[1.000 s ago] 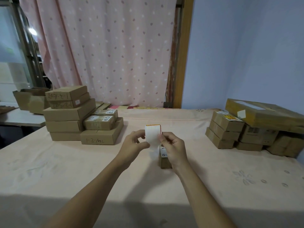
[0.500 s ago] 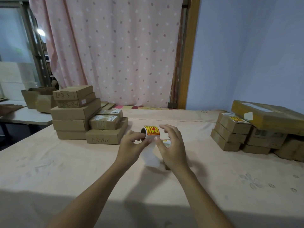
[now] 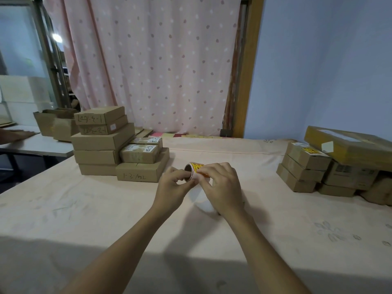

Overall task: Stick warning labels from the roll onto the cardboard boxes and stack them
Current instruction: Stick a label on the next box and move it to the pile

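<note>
A small roll of yellow and red warning labels (image 3: 195, 169) is held above the middle of the table. My left hand (image 3: 172, 186) pinches its open left end. My right hand (image 3: 222, 187) curls over its right side, fingertips on the top label. White backing paper (image 3: 200, 198) hangs down from the roll between my hands. A small cardboard box lies under my right hand, almost wholly hidden. A pile of plain boxes (image 3: 118, 149) stands at the left. Another pile (image 3: 305, 166) at the right has a yellow label on its top box.
A large yellowish carton (image 3: 350, 145) leans on boxes at the far right. The table wears a pale peach cloth (image 3: 84, 219). A second table with open cartons (image 3: 55, 124) and another person's hand (image 3: 14, 135) is at the far left. A dotted pink curtain hangs behind.
The roll has turned from upright, white backing facing me, to lying sideways with its yellow labels on top. My right hand has closed over its right side. The backing strip now hangs below.
</note>
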Available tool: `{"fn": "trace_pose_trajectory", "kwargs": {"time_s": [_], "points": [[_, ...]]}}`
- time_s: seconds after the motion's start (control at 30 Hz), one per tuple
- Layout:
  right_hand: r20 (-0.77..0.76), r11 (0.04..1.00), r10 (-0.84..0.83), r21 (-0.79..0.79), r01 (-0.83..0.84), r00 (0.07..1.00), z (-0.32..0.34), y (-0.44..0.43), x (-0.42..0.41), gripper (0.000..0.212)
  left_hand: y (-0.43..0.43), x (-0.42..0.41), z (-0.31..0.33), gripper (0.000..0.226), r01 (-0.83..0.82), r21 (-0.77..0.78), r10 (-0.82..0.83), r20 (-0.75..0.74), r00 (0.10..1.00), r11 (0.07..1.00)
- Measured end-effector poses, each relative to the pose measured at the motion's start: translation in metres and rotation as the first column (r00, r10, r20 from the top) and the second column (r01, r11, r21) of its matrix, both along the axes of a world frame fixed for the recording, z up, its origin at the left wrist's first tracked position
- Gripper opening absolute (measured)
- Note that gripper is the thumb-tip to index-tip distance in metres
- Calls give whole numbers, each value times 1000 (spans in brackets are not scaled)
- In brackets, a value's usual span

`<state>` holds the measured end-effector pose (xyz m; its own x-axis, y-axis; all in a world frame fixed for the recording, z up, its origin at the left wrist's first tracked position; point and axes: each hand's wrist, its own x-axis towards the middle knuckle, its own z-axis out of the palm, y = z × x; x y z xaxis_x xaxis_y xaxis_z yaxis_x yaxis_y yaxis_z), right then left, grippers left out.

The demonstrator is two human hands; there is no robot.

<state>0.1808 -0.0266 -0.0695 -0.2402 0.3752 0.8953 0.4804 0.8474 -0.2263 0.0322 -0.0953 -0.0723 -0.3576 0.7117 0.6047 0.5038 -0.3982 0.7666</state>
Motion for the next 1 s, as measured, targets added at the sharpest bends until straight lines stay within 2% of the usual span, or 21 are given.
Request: {"fn": "trace_pose_trajectory", "kwargs": {"time_s": [0.1, 0.2, 0.27, 0.33, 0.53, 0.57, 0.63, 0.7, 0.8, 0.93, 1.0], "points": [[-44, 998, 29, -60, -31, 999, 0, -2, 0, 21, 1, -6, -4, 15, -44, -10, 44, -55, 998, 999], [-159, 977, 67, -189, -97, 985, 1, -1, 1, 25, -1, -12, -11, 20, -101, -14, 99, -99, 990, 995], [-215, 954, 71, -269, -129, 974, 1, 2, 2, 21, -1, -19, -16, 17, -132, -34, 125, -157, 980, 991], [-256, 929, 68, -336, -155, 964, 0, 5, 3, 7, 0, -28, -21, 15, -152, -76, 134, -203, 970, 985], [-417, 842, 39, -476, -255, 908, 5, 8, 6, 9, -2, -46, -29, 14, -233, -82, 200, -292, 935, 969], [-437, 829, 35, -490, -271, 899, 5, 8, 8, 8, -1, -49, -31, 15, -271, -74, 226, -373, 900, 960], [-467, 803, 17, -520, -290, 884, 3, 7, 13, 8, 1, -57, -35, 23, -367, -69, 262, -577, 774, 928], [-485, 774, 0, -553, -307, 875, -2, 7, 18, 8, 2, -60, -37, 30, -423, -69, 263, -690, 675, 904], [-497, 736, -23, -596, -321, 868, -10, 9, 25, 11, 3, -56, -40, 30, -420, -46, 233, -775, 588, 906], [-474, 710, -57, -638, -298, 879, -16, 11, 34, 10, 5, -54, -53, 7, -440, -104, 152, -848, 508, 892], [-473, 706, -61, -643, -297, 879, -18, 12, 38, 12, 9, -54, -60, 24, -446, -132, 117, -864, 490, 885]]}}
